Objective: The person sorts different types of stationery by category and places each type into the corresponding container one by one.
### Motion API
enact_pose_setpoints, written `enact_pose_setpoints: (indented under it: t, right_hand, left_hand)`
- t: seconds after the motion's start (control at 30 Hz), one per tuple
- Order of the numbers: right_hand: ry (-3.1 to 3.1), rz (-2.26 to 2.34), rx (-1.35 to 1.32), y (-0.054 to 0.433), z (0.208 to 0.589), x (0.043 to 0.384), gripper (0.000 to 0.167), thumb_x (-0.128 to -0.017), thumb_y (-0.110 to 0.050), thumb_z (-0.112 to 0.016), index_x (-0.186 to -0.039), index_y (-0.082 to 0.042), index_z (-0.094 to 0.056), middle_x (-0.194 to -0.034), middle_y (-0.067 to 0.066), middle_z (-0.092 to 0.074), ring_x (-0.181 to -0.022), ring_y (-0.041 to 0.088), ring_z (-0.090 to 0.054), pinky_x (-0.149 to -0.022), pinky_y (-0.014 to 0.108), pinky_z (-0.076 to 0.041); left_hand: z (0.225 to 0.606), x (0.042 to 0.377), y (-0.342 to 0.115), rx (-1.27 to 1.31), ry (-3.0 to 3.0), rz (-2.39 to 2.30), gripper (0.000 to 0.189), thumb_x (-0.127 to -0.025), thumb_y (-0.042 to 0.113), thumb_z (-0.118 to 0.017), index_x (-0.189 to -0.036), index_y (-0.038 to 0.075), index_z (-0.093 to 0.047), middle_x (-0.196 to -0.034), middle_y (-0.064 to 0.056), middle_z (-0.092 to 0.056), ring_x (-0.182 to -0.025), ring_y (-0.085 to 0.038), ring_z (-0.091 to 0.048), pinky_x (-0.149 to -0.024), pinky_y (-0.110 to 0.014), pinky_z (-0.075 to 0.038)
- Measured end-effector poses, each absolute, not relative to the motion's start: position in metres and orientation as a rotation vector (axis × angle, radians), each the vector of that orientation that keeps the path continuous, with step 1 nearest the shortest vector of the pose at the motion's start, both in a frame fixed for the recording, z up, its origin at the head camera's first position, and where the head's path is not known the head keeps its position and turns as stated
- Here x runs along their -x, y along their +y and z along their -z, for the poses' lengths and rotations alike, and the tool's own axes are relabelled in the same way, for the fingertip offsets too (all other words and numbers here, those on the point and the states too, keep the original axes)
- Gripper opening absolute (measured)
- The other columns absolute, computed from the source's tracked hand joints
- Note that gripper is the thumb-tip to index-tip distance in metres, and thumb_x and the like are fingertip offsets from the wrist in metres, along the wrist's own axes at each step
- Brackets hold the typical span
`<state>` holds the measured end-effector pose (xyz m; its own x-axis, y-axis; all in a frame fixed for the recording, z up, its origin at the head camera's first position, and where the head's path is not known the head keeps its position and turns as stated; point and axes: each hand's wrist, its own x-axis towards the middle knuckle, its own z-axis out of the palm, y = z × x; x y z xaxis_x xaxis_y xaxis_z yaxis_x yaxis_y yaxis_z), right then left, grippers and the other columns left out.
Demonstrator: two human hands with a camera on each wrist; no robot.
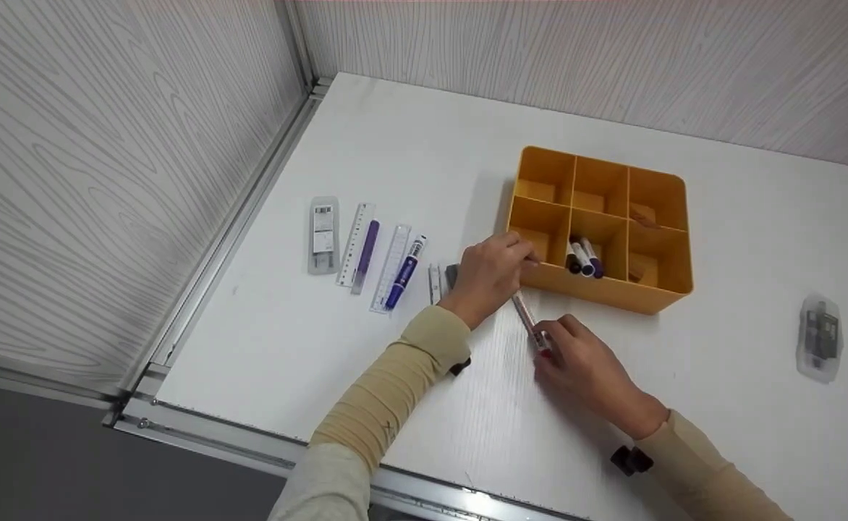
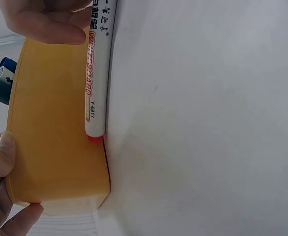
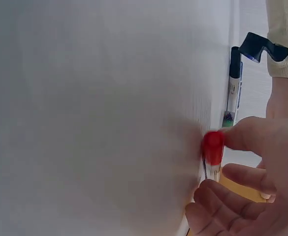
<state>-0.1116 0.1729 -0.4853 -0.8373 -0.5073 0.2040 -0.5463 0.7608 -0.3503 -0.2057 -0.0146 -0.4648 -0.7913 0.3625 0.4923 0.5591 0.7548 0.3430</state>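
Note:
A yellow-orange divided box point(image 1: 598, 289) stands on the white table. My left hand point(image 1: 493, 271) grips its near left corner, the thumb over the rim in the left wrist view and the fingers around the corner. With thumb and fingers my right hand point(image 1: 587, 365) holds the red-capped end of a white whiteboard marker point(image 2: 97, 83). The red cap point(image 3: 213, 147) shows between thumb and fingers in the right wrist view. The marker's other end points towards the box's near side. Several capped markers point(image 1: 584, 258) stand in the box's near middle compartment.
Left of the box lie a ruler point(image 1: 355, 246), a purple pen-like stick point(image 1: 366, 253), a second clear ruler point(image 1: 389, 278) and a blue marker point(image 1: 404, 278). A clear plastic case point(image 1: 323, 239) lies at far left, another case point(image 1: 820, 339) at far right. Walls border the table's left and back.

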Motion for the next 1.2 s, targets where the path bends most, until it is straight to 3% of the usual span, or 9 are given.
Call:
enact_pose_setpoints:
  t: [0.83,1.0,1.2]
  right_hand:
    - [-2.843,-0.611,-0.760,0.195,0.474,0.111,0.049,-0.076,0.010,-0.075,-0.120,-0.008,-0.064,-0.095,0.008,-0.061,-0.079,0.016,-0.052,-0.068,0.032,-0.057]
    - [-2.766,-0.602,-0.750,0.204,0.468,0.110,0.045,-0.077,0.013,-0.068,-0.116,-0.009,-0.065,-0.096,0.007,-0.061,-0.081,0.015,-0.051,-0.066,0.030,-0.054]
    - [-2.736,-0.601,-0.738,0.212,0.460,0.107,0.047,-0.076,0.013,-0.070,-0.116,-0.012,-0.065,-0.097,0.006,-0.061,-0.082,0.011,-0.050,-0.066,0.026,-0.053]
  left_hand:
    - [0.464,0.206,-0.013,0.720,-2.554,0.706,0.023,-0.089,0.000,-0.061,-0.094,0.017,-0.075,-0.089,0.003,-0.067,-0.080,-0.014,-0.067,-0.065,-0.027,-0.055]
    - [0.464,0.205,-0.013,0.716,-2.535,0.739,0.019,-0.090,0.001,-0.065,-0.093,0.017,-0.075,-0.087,0.002,-0.066,-0.080,-0.014,-0.067,-0.065,-0.025,-0.055]
    - [0.464,0.204,-0.014,0.712,-2.535,0.742,0.018,-0.090,0.002,-0.065,-0.094,0.016,-0.075,-0.087,0.002,-0.066,-0.080,-0.013,-0.067,-0.066,-0.025,-0.055]
